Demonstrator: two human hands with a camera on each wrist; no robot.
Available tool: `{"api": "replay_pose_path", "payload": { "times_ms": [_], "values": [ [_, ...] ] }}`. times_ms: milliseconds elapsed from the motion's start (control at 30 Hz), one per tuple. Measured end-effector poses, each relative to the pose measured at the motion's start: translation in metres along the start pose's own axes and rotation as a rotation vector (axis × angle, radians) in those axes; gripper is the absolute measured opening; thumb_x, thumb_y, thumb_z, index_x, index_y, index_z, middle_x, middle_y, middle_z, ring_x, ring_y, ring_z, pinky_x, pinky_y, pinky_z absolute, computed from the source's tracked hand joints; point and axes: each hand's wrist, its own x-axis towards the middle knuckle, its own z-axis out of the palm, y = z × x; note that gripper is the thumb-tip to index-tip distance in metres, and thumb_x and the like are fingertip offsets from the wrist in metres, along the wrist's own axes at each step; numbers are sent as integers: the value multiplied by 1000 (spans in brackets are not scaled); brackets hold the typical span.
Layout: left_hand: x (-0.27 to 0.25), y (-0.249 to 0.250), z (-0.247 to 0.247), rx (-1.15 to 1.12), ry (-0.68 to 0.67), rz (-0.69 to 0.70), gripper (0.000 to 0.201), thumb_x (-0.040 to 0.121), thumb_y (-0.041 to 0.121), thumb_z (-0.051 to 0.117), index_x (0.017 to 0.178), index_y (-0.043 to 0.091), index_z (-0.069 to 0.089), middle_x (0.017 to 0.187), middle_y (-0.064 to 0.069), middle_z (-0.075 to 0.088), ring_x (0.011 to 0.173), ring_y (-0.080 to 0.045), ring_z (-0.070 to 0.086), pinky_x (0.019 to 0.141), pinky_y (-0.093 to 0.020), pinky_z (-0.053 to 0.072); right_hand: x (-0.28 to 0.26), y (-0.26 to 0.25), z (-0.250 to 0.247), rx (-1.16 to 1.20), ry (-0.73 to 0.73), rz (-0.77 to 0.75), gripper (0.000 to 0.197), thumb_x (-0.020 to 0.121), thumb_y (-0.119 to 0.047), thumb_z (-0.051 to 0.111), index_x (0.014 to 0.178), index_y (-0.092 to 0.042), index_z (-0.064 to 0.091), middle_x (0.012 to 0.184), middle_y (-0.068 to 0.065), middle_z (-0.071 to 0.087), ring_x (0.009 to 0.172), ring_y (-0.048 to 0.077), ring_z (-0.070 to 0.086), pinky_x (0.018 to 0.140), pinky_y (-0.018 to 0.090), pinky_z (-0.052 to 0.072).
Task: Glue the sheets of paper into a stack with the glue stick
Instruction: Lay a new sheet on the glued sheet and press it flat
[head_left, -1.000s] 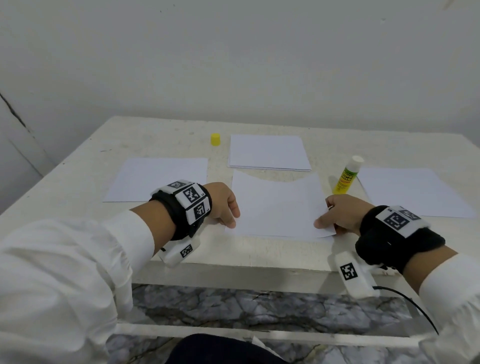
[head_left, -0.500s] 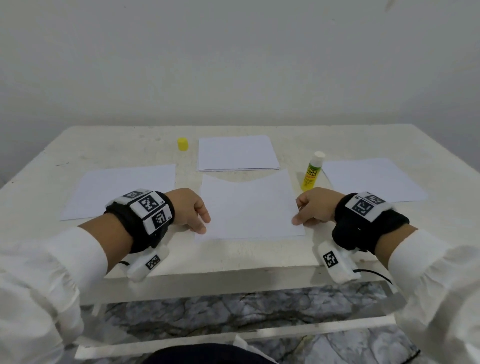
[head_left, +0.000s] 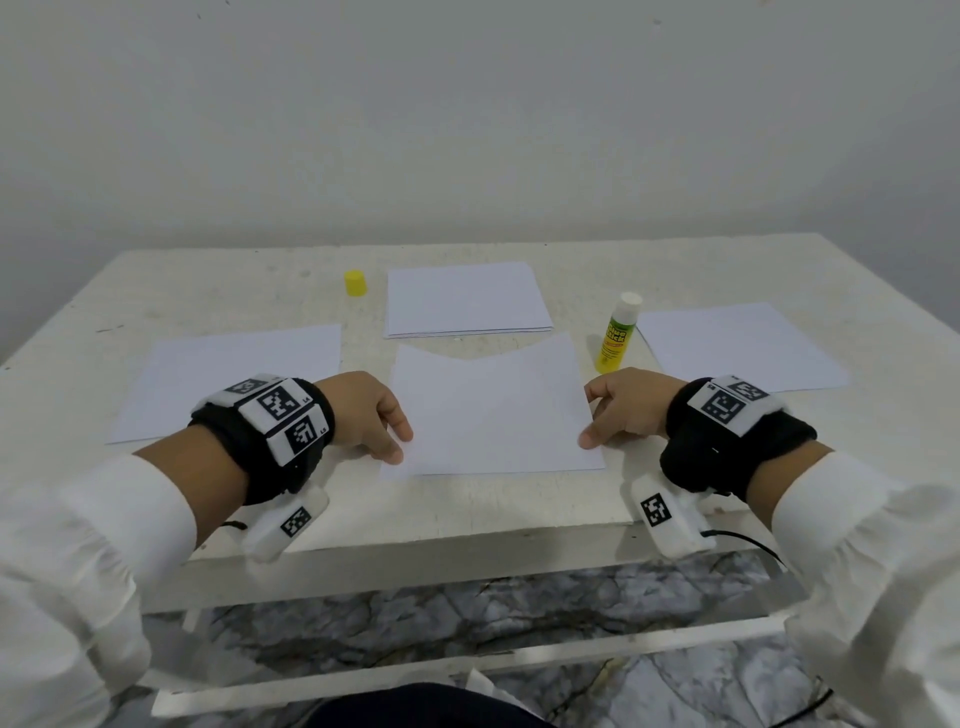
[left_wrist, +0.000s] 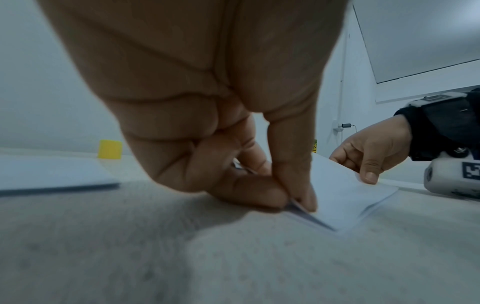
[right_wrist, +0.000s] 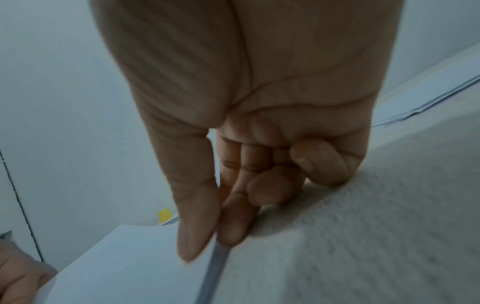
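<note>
The top sheet (head_left: 493, 410) lies near the table's (head_left: 519, 509) front edge, in the middle. The left hand (head_left: 371, 415) pinches its left edge; the right hand (head_left: 626, 408) pinches its right edge. Paper is light, thin and bendy, so edges are probably the best place to hold it.

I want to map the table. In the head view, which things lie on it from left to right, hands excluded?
Left sheet → yellow cap → glue stick → right sheet. The two middle papers overlap in span, so I leave them out.
</note>
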Motion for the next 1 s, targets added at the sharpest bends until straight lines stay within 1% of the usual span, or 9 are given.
{"api": "replay_pose_path", "payload": {
  "times_ms": [100, 267, 333, 400, 467, 633, 800, 867, 1000],
  "values": [
    [0, -1, 0, -19, 0, 0, 17, 74, 19, 81, 86, 25, 69, 66, 8, 64, 57, -3, 56, 59, -13, 41, 1, 1, 1, 20, 12, 21, 30, 73, -4, 78, 101, -8, 65, 61, 0, 58, 53, 13, 52, 51, 19, 43],
    [0, -2, -1, -63, 1, -11, 17, 74, 17, 81, 83, 25, 69, 61, 8, 62, 56, -4, 55, 59, -14, 42, 5, 3, -1, 61, 47, 43, 23, 78, -7, 75, 97, -3, 64, 64, 5, 59, 52, 13, 53, 48, 18, 45],
    [0, -2, -1, -64, 2, -13, 17, 74, 17, 81, 83, 25, 69, 62, 8, 63, 57, -4, 55, 59, -13, 42, 5, 4, -1, 62, 46, 42, 13, 78, -7, 75, 83, -4, 63, 56, 1, 59, 46, 10, 52, 44, 16, 42],
    [0, -3, -1, -70, 3, -14, 17, 74, 17, 81, 84, 25, 70, 62, 8, 63, 57, -5, 55, 59, -13, 42, 6, 4, -2, 52, 38, 36, 21, 78, -7, 75, 67, -8, 57, 46, -4, 56, 39, 7, 49, 41, 15, 39],
    [0, -3, -1, -73, 3, -15, 17, 73, 16, 81, 84, 25, 70, 62, 8, 63, 57, -6, 55, 60, -14, 43, 6, 4, -2, 32, 30, 34, 24, 76, -8, 76, 63, -9, 56, 43, -5, 55, 38, 6, 48, 42, 15, 38],
    [1, -3, -2, -73, -2, -13, 18, 74, 16, 81, 86, 24, 71, 49, 12, 60, 55, -5, 54, 61, -15, 42, 5, 2, -1, 13, 24, 38, 16, 72, -8, 80, 80, -4, 66, 50, -2, 59, 46, 10, 51, 47, 17, 42],
    [3, -7, -4, -90, 9, -8, 19, 73, 16, 82, 85, 26, 72, 61, 9, 61, 56, -5, 53, 62, -15, 41, 5, 2, 0, 12, 26, 39, 18, 71, -8, 81, 80, -1, 68, 55, 0, 60, 50, 11, 51, 50, 18, 44],
    [4, -9, -4, -93, 12, -5, 19, 73, 16, 81, 86, 26, 72, 60, 9, 61, 56, -4, 53, 62, -16, 41, 5, 1, 0, 8, 32, 43, 21, 71, -9, 81, 85, 1, 70, 60, 2, 62, 52, 12, 52, 51, 18, 44],
    [6, -10, -6, -112, 5, -5, 19, 73, 15, 82, 85, 26, 71, 57, 11, 60, 51, -2, 51, 60, -15, 40, 4, 0, 0, 20, 37, 51, 16, 72, -9, 80, 79, -2, 68, 55, 0, 61, 49, 10, 52, 47, 16, 43]
  ]
}}
